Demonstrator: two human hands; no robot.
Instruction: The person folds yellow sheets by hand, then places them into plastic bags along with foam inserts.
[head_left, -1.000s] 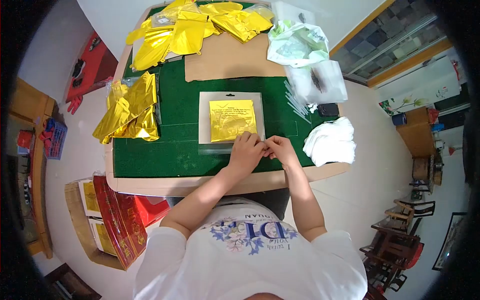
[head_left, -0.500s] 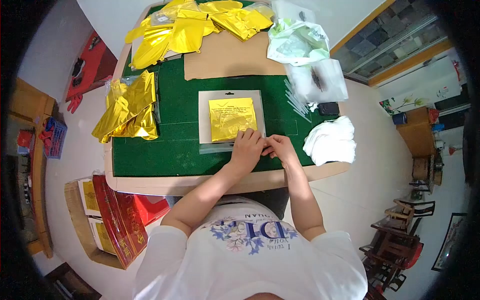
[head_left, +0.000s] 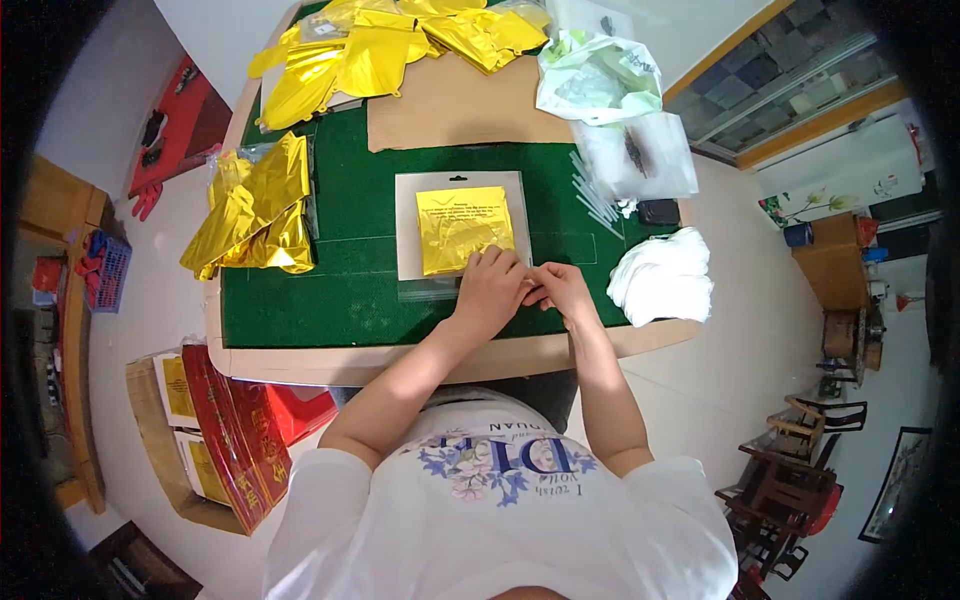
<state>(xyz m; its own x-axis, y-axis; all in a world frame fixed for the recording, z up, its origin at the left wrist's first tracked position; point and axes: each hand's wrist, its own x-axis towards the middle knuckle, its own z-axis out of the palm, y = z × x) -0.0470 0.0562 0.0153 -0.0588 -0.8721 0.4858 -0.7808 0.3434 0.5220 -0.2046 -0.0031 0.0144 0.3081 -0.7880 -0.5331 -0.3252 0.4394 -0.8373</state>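
Together, our left hand [head_left: 489, 291] and right hand [head_left: 558, 292] meet at the clear packet's [head_left: 408, 225] lower right corner, fingers bent; we cannot tell what either grip pinches. It lies on the green worktop [head_left: 350, 320].

The one camera sits on the person's head, up above the near edge of the green counter [head_left: 350, 310], looking forward and steeply down, wide enough to catch the floor [head_left: 660, 390] both sides.
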